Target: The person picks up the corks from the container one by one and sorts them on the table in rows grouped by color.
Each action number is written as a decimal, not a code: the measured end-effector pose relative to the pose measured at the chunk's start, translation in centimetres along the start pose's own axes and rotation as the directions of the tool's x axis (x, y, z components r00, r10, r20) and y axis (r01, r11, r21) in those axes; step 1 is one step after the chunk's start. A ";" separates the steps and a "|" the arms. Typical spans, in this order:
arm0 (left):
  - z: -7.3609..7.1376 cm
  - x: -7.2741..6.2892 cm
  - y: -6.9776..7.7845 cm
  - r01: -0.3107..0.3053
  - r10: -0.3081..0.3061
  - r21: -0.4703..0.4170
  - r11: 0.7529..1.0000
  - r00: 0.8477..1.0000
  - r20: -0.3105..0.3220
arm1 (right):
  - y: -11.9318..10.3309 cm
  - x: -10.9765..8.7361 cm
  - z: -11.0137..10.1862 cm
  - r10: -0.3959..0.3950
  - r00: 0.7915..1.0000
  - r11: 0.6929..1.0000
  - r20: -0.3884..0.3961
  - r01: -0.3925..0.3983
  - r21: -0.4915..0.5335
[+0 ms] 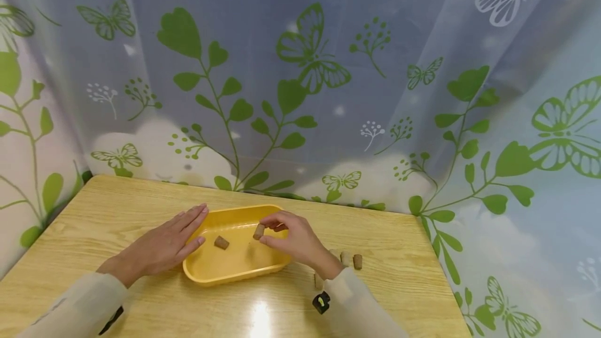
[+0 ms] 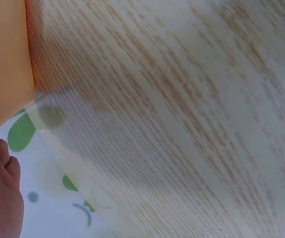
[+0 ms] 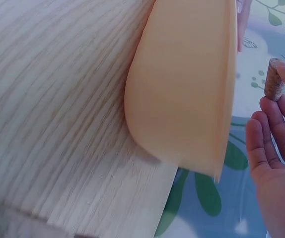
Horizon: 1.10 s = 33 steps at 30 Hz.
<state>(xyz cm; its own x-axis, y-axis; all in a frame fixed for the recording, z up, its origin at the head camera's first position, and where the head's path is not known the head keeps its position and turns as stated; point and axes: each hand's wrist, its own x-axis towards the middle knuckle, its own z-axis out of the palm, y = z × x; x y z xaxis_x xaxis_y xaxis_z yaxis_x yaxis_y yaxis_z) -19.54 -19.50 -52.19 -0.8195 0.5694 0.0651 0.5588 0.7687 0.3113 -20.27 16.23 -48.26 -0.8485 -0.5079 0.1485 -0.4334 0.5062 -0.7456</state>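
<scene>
A yellow plastic tray (image 1: 230, 262) with rounded corners stands on the wooden table, one cork stopper (image 1: 221, 242) lying on its floor. My right hand (image 1: 297, 238) pinches a second cork (image 1: 259, 231) between thumb and fingertips over the right half of the tray. That same brown speckled cork (image 3: 273, 82) shows at the right of the right wrist view, above the tray's rim. At the tray's left side my left hand (image 1: 164, 241) rests with its fingers extended along the rim. The left wrist view catches only part of this hand (image 2: 2, 191) at its lower left.
Several more corks stand on the table right of the tray, among them a darker one (image 1: 358, 261) and a paler one (image 1: 346, 258); my right wrist partly covers this group. A curtain (image 1: 300, 119) with butterflies and leaves hangs behind the table's back edge.
</scene>
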 end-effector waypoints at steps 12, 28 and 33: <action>0.0 0.0 -0.1 0.020 -0.020 -0.014 1.000 1.000 0.011 | 0.9 -3.0 -2.1 0.019 0.999 1.000 -0.050 -0.018 0.019; 0.1 0.1 0.0 0.024 -0.024 -0.003 1.000 1.000 0.016 | 3.7 -8.4 -4.8 0.110 0.988 0.994 -0.112 -0.110 0.009; 0.1 0.1 0.0 0.018 -0.018 0.010 1.000 1.000 0.007 | 4.4 -9.8 -5.6 0.109 0.986 0.994 -0.126 -0.112 -0.013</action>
<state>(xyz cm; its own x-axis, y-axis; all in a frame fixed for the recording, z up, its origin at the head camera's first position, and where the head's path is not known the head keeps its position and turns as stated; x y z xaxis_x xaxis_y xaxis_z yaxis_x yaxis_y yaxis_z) -19.56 -19.40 -52.25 -0.8283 0.5577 0.0533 0.5456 0.7815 0.3027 -15.61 27.34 -49.40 -0.9221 -0.3580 0.1465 -0.3399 0.5688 -0.7490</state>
